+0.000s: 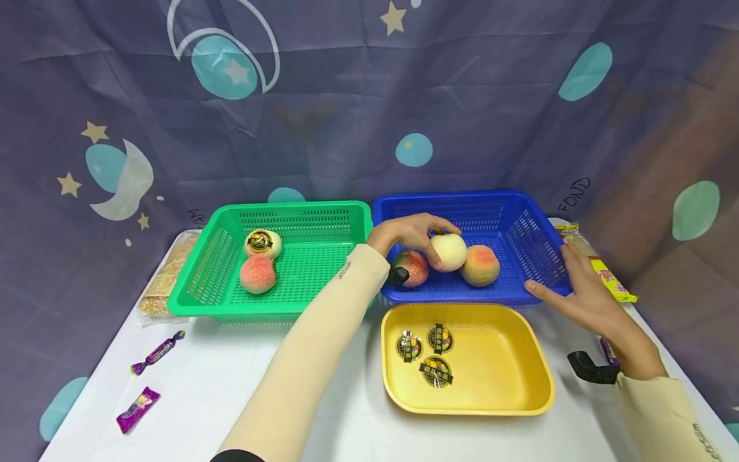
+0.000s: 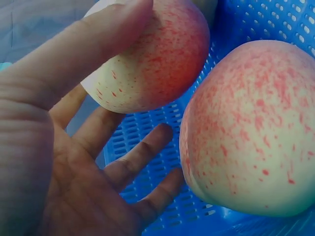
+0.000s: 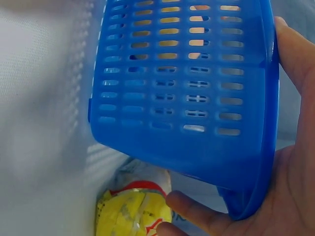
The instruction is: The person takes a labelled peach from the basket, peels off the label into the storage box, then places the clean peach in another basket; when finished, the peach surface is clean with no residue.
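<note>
My left hand point(image 1: 411, 232) reaches into the blue basket point(image 1: 522, 260) and holds a pale peach point(image 1: 450, 252) between thumb and fingers. In the left wrist view this peach point(image 2: 172, 59) shows a red blush under the thumb, and the ring and little fingers are spread. On one side of it lies a dark red peach point(image 1: 414, 269), on the other an orange-yellow peach point(image 1: 480, 265). My right hand point(image 1: 589, 301) is at the basket's front right corner, its thumb and fingers extended either side. In the right wrist view its palm is against the blue rim point(image 3: 271, 98).
A green basket point(image 1: 323, 312) with two peaches stands left. In front, a yellow tray point(image 1: 491, 359) has several round black stickers point(image 1: 437, 371) on its floor. Wrapped candies point(image 1: 138, 409) lie front left. Packaged food point(image 1: 167, 282) is beside the green basket; a yellow packet point(image 1: 613, 279) lies right.
</note>
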A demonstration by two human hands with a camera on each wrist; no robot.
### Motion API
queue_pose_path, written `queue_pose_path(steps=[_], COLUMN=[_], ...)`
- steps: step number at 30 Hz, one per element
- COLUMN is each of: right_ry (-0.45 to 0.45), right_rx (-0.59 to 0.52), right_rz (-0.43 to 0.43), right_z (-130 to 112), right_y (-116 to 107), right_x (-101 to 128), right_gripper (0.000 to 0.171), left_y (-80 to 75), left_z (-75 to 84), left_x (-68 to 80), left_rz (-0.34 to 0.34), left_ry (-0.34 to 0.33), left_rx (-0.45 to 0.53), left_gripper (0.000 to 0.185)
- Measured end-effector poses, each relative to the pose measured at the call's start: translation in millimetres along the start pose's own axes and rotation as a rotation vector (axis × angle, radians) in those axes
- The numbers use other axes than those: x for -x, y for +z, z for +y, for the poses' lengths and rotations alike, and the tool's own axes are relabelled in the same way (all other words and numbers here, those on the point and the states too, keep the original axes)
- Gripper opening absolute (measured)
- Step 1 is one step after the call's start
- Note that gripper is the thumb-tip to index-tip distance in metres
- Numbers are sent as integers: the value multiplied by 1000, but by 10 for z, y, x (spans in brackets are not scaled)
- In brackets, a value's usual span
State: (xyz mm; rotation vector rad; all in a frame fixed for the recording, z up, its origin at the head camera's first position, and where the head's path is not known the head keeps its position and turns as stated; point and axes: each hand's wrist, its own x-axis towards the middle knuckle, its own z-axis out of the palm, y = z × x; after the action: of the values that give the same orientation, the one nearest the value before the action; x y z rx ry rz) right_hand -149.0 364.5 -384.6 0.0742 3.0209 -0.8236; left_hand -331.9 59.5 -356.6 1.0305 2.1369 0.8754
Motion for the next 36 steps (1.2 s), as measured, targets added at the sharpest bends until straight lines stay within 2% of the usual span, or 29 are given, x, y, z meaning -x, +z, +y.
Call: queue_pose_path(steps=[12, 20, 25, 29, 36], right_ry=[11, -6, -8, -5, -12], right_rx=[9, 6, -1, -4, -9], right_rz=[-5, 4, 5, -2, 0], right_z=[-18, -5, -18, -26, -9], right_y=[11, 5, 5, 8, -2], right_x=[3, 7, -4, -6, 19], right_gripper=[113, 112, 112, 112, 111], left_y=[18, 17, 20, -4, -107], left_z=[-11, -37, -43, -14, 146], left_x=[14, 0, 9, 37, 150], left_rz=[-18, -47, -51, -29, 25], left_ry=[-54, -72, -49, -18, 82], left_rx=[-34, -20, -24, -13, -20], left_gripper=[79, 66, 59, 57, 55])
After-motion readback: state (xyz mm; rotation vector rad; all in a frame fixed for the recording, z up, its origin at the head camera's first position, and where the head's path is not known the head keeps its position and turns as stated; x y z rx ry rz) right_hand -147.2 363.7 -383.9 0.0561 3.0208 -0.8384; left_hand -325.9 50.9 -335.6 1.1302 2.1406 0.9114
